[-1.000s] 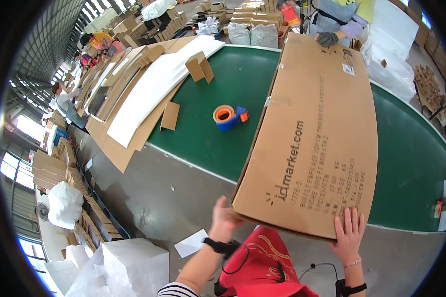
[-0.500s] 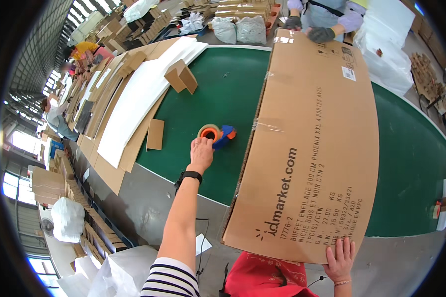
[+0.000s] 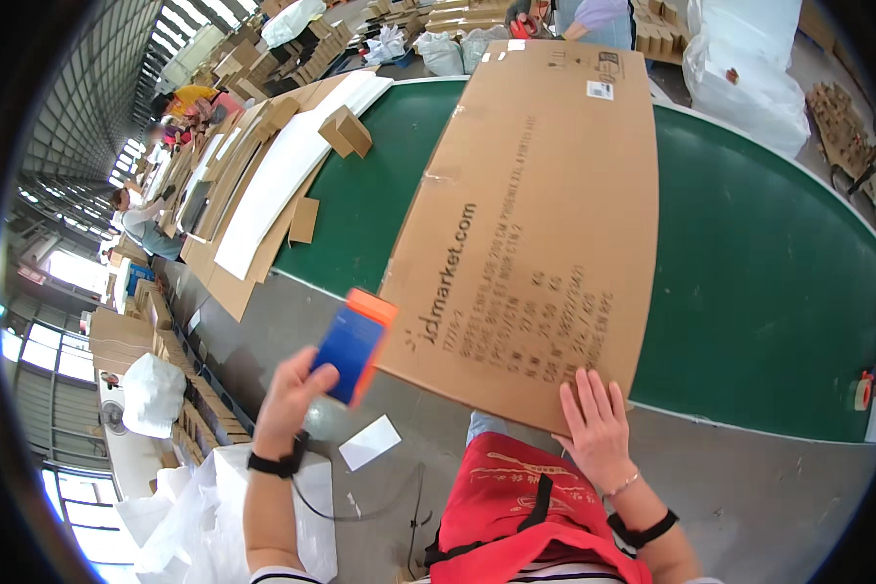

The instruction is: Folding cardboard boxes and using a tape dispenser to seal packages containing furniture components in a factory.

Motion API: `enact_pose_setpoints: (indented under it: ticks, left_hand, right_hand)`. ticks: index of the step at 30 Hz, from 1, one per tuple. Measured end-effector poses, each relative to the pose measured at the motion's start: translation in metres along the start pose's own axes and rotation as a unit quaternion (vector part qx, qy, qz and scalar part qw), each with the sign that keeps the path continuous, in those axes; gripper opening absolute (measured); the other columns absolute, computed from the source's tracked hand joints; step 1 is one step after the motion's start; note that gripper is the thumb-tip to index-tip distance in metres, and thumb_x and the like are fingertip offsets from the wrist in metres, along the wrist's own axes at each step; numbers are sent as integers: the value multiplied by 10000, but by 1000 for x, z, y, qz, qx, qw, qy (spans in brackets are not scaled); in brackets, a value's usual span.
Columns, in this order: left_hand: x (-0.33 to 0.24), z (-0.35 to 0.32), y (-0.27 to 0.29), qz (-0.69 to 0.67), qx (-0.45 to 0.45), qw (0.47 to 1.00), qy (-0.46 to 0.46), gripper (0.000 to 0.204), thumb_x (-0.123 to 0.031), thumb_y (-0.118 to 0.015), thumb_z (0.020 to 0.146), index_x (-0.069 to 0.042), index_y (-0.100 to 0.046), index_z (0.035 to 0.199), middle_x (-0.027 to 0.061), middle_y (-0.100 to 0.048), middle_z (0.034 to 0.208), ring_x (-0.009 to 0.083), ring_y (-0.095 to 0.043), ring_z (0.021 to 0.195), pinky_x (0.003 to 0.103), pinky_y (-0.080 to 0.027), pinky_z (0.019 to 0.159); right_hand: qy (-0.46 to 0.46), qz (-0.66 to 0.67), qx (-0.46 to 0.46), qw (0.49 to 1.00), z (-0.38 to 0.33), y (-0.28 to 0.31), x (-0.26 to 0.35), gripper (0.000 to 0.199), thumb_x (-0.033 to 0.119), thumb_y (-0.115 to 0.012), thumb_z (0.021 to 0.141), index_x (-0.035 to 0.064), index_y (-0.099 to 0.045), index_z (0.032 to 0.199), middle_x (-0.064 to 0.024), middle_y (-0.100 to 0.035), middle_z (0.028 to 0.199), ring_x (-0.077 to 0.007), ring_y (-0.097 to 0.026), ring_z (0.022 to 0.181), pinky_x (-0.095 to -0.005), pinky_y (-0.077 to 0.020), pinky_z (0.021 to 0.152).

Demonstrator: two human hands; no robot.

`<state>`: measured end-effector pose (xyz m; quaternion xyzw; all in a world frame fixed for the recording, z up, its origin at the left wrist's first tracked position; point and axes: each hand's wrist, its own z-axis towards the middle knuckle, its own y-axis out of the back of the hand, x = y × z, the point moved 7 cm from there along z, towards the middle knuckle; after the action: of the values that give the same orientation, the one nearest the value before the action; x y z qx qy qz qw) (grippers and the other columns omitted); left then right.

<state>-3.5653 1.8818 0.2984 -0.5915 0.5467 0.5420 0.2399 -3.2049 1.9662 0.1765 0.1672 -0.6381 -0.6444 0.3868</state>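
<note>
My left hand (image 3: 297, 394) holds a blue and orange tape dispenser (image 3: 355, 343) raised in front of me, just off the near left corner of a long flattened cardboard box (image 3: 540, 214). The box lies on a green table (image 3: 749, 253) and reaches from my body to the far edge. My right hand (image 3: 594, 428) rests flat with fingers spread on the box's near edge. A person at the far end (image 3: 574, 15) has hands at the other end of the box.
Stacked cardboard sheets and a white board (image 3: 263, 185) cover the table's left side, with a small folded box (image 3: 346, 131) on the green. White plastic bags (image 3: 749, 68) stand at the far right. A tape roll (image 3: 861, 389) lies at the right edge. Other people (image 3: 190, 102) work at far left.
My left hand reached to the tape dispenser on the table, picked it up and pulled it back toward me. The right hand stayed on the box's near edge.
</note>
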Motion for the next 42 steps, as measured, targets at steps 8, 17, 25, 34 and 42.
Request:
enact_pose_setpoints:
  ticks: [8,17,25,34,42]
  left_hand:
    - [-3,-81,-215,-230,91,967,55,323,-251,-589,1005,38,-617,1148,46,-684,959,102,-659,816,258,-553,689]
    - [49,-88,-271,-121,-15,992,33,313,-257,-586,1004,46,-650,1045,41,-660,877,79,-610,784,254,-519,697]
    - [123,-265,-210,-34,-29,980,192,306,-249,-611,981,49,-659,1029,121,-701,855,97,-623,784,290,-513,715]
    - [223,-40,-329,179,-64,980,50,506,-438,-533,940,43,-667,860,303,-654,838,482,-641,870,536,-509,754]
    - [209,-129,-254,-58,39,979,189,349,-293,-647,945,53,-673,909,21,-639,735,70,-566,693,279,-455,583]
  right_hand:
    - [-7,39,-71,997,-36,3,-41,1130,375,-880,587,-44,-326,1478,-220,-298,1567,-353,-278,1469,-543,-230,1185]
    - [7,35,-105,994,-44,1,-42,1150,441,-858,615,-73,-300,1479,-227,-299,1562,-373,-278,1464,-534,-245,1180]
    - [12,38,-103,994,-43,6,-47,1125,405,-859,626,-73,-302,1480,-232,-295,1560,-375,-285,1459,-508,-283,1175]
    - [36,26,-58,997,-40,8,-34,1193,336,-895,592,-49,-239,1511,-224,-242,1586,-376,-267,1466,-478,-285,1186]
    - [-88,-60,33,994,-41,9,-32,1189,365,-891,608,-49,-238,1511,-245,-211,1595,-362,-206,1494,-570,-168,1195]
